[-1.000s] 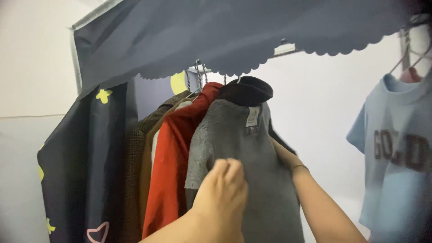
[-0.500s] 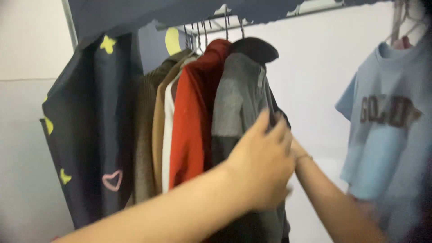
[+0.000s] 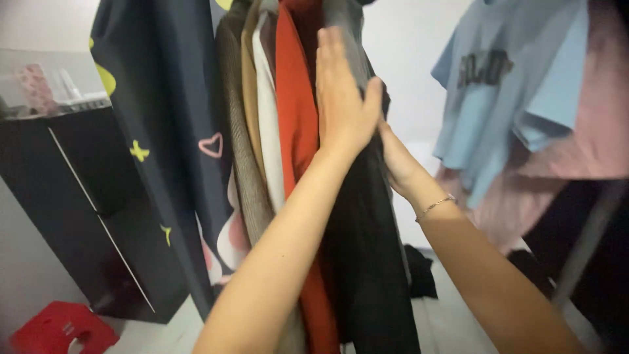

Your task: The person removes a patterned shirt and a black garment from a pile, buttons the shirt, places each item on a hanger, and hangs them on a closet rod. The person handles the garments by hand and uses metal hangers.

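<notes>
My left hand (image 3: 341, 98) lies flat, fingers together, against the side of a grey fleece garment (image 3: 347, 26) hanging in a row of clothes. My right hand (image 3: 396, 160) is on the other side of it, pressed against the black garment (image 3: 367, 249) that hangs below and behind; its fingers are partly hidden by the cloth. A thin bracelet circles my right wrist. To the left of the grey one hang a red coat (image 3: 295, 98), a white garment (image 3: 268, 118), a tan one and a brown tweed jacket (image 3: 239, 131).
A dark navy wardrobe curtain (image 3: 164, 98) with yellow and pink shapes hangs at the left. A black cabinet (image 3: 72, 196) stands beyond it, a red stool (image 3: 59, 328) on the floor. At the right hang a light blue T-shirt (image 3: 498, 92) and a pink garment (image 3: 583, 131).
The view has dropped down from the rail to the clothes' lower parts. My left hand has risen and flattened on the grey garment; my right hand stays behind it.
</notes>
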